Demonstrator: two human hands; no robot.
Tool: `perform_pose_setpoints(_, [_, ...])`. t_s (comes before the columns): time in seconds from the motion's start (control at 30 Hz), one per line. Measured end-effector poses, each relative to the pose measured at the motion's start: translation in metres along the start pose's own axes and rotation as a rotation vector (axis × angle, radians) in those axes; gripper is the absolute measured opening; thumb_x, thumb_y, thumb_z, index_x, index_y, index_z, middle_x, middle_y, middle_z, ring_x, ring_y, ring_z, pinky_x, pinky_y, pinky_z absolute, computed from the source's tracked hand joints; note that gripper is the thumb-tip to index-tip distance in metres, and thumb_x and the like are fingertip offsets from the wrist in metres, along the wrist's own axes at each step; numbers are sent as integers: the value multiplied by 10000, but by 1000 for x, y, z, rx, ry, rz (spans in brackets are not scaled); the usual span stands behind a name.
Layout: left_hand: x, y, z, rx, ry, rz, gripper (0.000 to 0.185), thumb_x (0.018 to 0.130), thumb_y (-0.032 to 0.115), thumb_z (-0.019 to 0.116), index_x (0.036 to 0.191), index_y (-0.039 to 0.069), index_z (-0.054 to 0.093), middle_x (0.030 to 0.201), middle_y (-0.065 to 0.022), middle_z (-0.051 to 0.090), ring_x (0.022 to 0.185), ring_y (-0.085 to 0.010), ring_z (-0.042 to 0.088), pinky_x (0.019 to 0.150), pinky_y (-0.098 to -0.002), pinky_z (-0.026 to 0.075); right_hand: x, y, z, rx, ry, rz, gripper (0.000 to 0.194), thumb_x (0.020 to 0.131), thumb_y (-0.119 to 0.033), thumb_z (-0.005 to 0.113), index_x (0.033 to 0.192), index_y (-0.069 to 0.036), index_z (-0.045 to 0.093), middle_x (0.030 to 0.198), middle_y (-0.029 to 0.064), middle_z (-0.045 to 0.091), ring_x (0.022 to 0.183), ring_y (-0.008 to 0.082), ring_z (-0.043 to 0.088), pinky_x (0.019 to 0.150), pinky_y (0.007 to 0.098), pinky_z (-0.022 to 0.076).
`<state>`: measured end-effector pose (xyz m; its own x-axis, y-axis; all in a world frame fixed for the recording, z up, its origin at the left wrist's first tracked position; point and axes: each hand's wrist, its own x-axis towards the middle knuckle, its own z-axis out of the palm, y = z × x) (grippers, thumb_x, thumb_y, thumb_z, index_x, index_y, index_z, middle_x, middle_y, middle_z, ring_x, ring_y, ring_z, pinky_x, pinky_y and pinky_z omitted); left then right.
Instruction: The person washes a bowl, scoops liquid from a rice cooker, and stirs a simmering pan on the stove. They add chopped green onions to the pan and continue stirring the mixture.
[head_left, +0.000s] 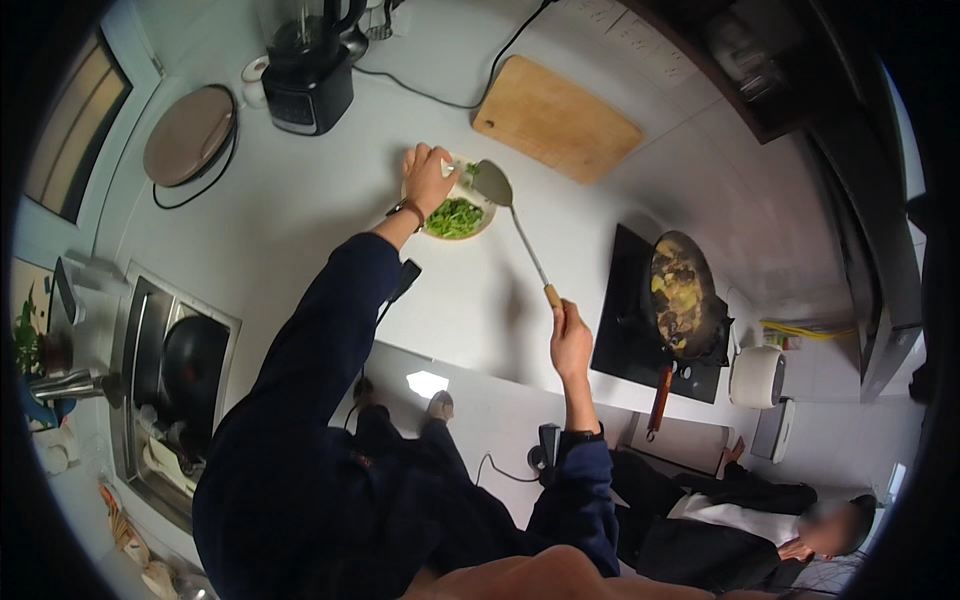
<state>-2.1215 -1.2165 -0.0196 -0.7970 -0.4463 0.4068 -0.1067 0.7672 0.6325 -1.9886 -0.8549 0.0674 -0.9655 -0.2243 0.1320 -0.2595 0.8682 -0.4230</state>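
My right hand (571, 339) grips the wooden handle of a metal cooking turner (493, 183), whose blade reaches the right side of a round plate (489, 220). Chopped green vegetables (455, 218) lie in the plate's near part, with a few bits near the blade. My left hand (429, 178) is bent over the plate's far left side; a small pale object (448, 166) shows by its fingers, and whether it is held is unclear. To the right, a wok (706, 300) with cooked yellow and dark food (677, 294) rests on the black hob.
A wooden cutting board (556, 118) lies behind the plate. A blender (307, 94) and a round brown-lidded appliance (190, 136) stand at back left. The sink (232, 330) holds a dark pan (196, 375). Another person (712, 525) is at lower right, near the hob.
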Motion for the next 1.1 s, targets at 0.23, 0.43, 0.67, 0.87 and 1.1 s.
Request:
perform_pose_setpoints(0.23, [4, 18, -8, -26, -148, -4, 161, 825, 320, 800, 926, 208, 744, 1090, -21, 571, 1120, -282, 504, 977, -428, 425, -5, 2, 1, -40, -31, 26, 266, 1066, -287, 549, 1211, -81, 635, 881, 205, 721, 773, 422, 689, 673, 504, 533])
perform_pose_setpoints(0.43, [3, 0, -3, -4, -123, 23, 94, 793, 274, 807, 825, 214, 742, 1053, -4, 565, 1113, -271, 493, 949, -417, 404, -7, 1, -2, -26, -24, 34, 267, 1070, -286, 543, 1200, -74, 639, 864, 203, 718, 758, 421, 684, 669, 502, 529])
perform_pose_setpoints(0.67, [-4, 16, -10, -90, -89, 86, 73, 776, 244, 808, 800, 208, 750, 1026, 3, 558, 1088, -260, 494, 935, -413, 396, -9, -3, -1, -13, -25, 41, 254, 1070, -270, 542, 1194, -71, 640, 862, 210, 715, 752, 422, 679, 662, 507, 520])
perform_pose_setpoints(0.87, [-6, 3, -4, 38, -58, 87, 52, 779, 215, 810, 814, 211, 772, 1035, 21, 563, 1090, -250, 493, 919, -413, 397, -13, -5, 1, -23, -1, 26, 246, 1068, -253, 545, 1189, -62, 640, 899, 203, 722, 758, 417, 682, 663, 496, 527])
perform_pose_setpoints(1.1, [-14, -13, -3, 103, -193, 91, 175, 846, 201, 785, 1019, 221, 804, 1095, 19, 588, 1153, -228, 485, 962, -406, 386, -19, -8, 11, -56, 112, -28, 218, 1057, -221, 569, 1180, -56, 640, 956, 186, 731, 757, 396, 691, 654, 475, 542])
